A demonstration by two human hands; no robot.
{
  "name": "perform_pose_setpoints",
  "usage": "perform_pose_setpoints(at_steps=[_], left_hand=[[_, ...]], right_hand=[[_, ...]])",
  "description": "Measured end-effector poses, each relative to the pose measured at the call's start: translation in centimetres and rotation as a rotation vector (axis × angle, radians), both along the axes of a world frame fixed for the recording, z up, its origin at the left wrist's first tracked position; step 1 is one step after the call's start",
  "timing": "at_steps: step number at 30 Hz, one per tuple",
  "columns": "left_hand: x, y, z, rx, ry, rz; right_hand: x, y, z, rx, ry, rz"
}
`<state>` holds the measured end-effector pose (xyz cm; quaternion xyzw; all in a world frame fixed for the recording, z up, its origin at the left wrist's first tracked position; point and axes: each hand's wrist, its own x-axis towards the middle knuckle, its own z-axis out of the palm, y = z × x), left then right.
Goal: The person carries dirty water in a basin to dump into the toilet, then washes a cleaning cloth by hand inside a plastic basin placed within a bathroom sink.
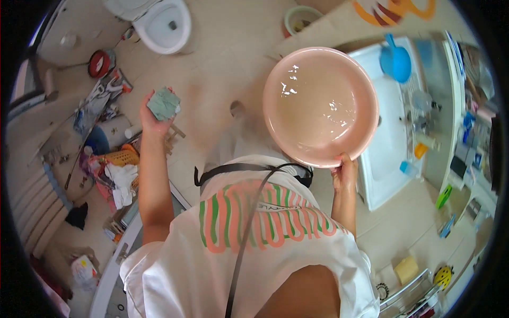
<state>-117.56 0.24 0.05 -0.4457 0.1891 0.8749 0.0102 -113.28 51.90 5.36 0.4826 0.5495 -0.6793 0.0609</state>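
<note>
My left hand (155, 115) is raised out to the left, its fingers closed round a folded grey-green cloth (164, 104). On the other side, my right hand (345, 169) grips the near rim of a large round pink basin (275, 100). Shallow water glints in the basin, which partly covers the left end of a white sink. The thumb lies at the rim; some of the fingers are hidden beneath it.
A white sink (384, 175) stands at the right, with a blue dipper (395, 62) at its far end. Ahead to the left is a toilet (168, 32). A laundry basket (123, 157) with clothes sits at the left. A bucket (299, 21) stands far ahead.
</note>
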Motion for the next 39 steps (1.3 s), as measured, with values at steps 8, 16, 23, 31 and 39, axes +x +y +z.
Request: perform_pose_setpoints(at_steps=[8, 16, 23, 31, 39], left_hand=[[8.5, -9.2, -0.3, 0.001, 0.012, 0.364], [9.6, -12.3, -2.2, -0.008, -0.083, 0.422], [11.9, -16.6, -3.1, -0.054, -0.292, 0.617], [8.6, -20.9, -5.0, 0.078, -0.425, 0.669], [7.9, -23.6, -5.5, 0.193, -0.369, 0.695]], right_hand=[[-11.4, -13.6, -5.7, -0.143, -0.004, 0.381], [-24.2, -28.8, -12.5, -0.233, 0.117, 0.621], [-32.4, -40.6, -18.2, 0.010, 0.072, 0.677], [-40.2, -50.3, -24.7, 0.082, 0.075, 0.657], [-43.8, -56.6, -26.4, 0.387, 0.114, 0.680]])
